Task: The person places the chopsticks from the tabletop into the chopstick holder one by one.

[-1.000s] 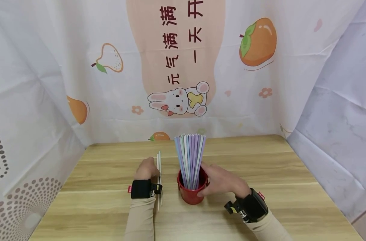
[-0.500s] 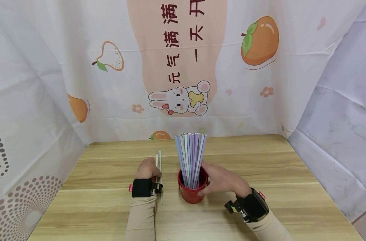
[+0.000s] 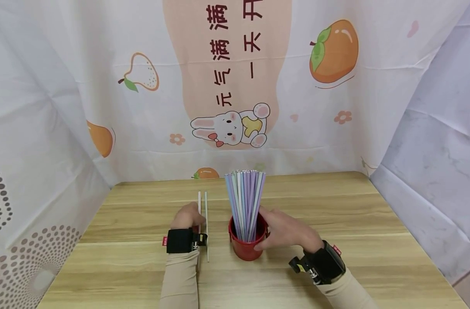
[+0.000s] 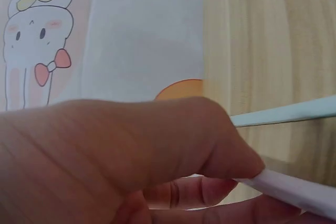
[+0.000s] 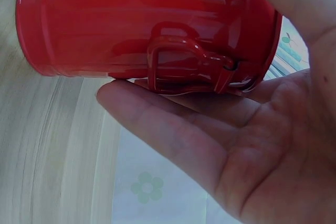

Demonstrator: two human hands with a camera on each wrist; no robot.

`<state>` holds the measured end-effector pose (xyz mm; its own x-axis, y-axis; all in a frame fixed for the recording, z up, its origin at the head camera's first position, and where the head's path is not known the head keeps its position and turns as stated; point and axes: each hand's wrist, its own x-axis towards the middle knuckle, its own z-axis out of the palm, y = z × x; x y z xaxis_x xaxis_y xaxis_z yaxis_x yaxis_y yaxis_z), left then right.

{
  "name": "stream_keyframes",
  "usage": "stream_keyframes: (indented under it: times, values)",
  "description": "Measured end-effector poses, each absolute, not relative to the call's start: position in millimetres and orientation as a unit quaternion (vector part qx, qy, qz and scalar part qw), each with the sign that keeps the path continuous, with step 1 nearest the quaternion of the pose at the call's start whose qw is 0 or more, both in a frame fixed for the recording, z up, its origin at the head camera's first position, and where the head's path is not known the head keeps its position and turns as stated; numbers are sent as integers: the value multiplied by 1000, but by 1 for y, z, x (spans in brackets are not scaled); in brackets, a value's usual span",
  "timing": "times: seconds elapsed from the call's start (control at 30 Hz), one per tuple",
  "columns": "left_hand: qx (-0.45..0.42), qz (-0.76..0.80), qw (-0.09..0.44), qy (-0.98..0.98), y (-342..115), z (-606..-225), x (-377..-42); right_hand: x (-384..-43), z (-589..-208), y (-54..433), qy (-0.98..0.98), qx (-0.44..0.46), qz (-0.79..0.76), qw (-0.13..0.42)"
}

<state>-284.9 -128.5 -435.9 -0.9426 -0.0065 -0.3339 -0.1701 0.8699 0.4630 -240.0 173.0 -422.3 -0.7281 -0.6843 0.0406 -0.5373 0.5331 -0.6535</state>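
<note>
In the head view, my left hand (image 3: 187, 216) is left of the bucket. In the left wrist view, its thumb and fingers pinch a pale pinkish chopstick (image 4: 294, 190). A pale mint chopstick (image 4: 294, 113) lies on the table just beside it, apart from the held one. My right hand (image 3: 285, 231) holds a small red bucket (image 3: 247, 251) from the right, its thumb on the near side and fingers partly hidden behind. Many pastel chopsticks (image 3: 244, 206) in purple, blue and mint stand in the bucket, leaning slightly outward. The right wrist view shows the bucket's looped handle (image 5: 178, 66) beside the fingers.
The wooden table (image 3: 134, 223) is backed by a white printed cloth (image 3: 150, 128) with a rabbit and fruit. Similar cloths hang at the left and right sides. Each wrist wears a black strap with a small camera.
The chopstick in my left hand has shifted slightly left, widening its gap from the mint one, which stays in place. My right hand and the bucket look unmoved.
</note>
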Motion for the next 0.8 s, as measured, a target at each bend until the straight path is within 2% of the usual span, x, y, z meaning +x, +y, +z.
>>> stream_keyframes:
  times: [0.13,0.53,0.8]
  values:
    - [-34,245,172,953,-128,-429,-282,-240,-422,173,867,-355,-333,109]
    - [-36,271,152,950,-130,-418,-280,-240,-421,172,867,-359,-328,106]
    - [-28,336,149,930,-127,-400,-272,-240,-421,173,865,-358,-333,110]
